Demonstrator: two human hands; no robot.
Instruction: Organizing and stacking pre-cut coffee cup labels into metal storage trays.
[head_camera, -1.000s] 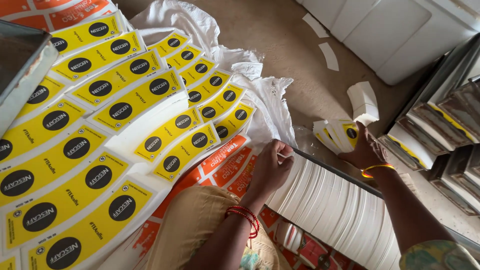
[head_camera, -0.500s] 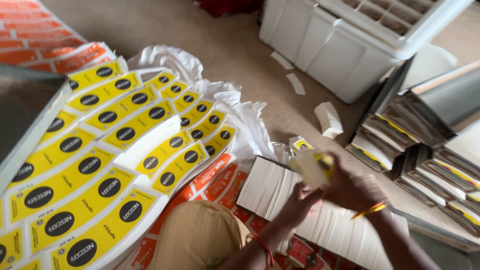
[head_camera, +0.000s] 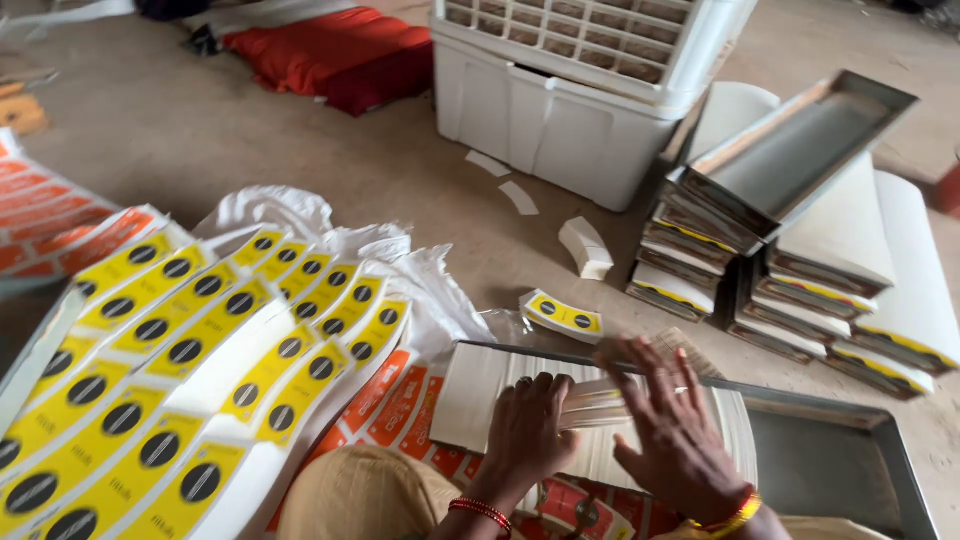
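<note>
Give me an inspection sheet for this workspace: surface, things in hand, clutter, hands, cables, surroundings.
Surface: bare floor, dusty, with paper scraps.
Things in hand: white cards stacked on edge in a metal tray.
Clutter: yellow label sheets fanned at left, orange sheets under them, small yellow label bundle, stacked trays at right.
Hands: left hand and right hand both press on the cards, fingers spread.
Cables: nothing seen.
Surroundings: white crate, red cushion.
</note>
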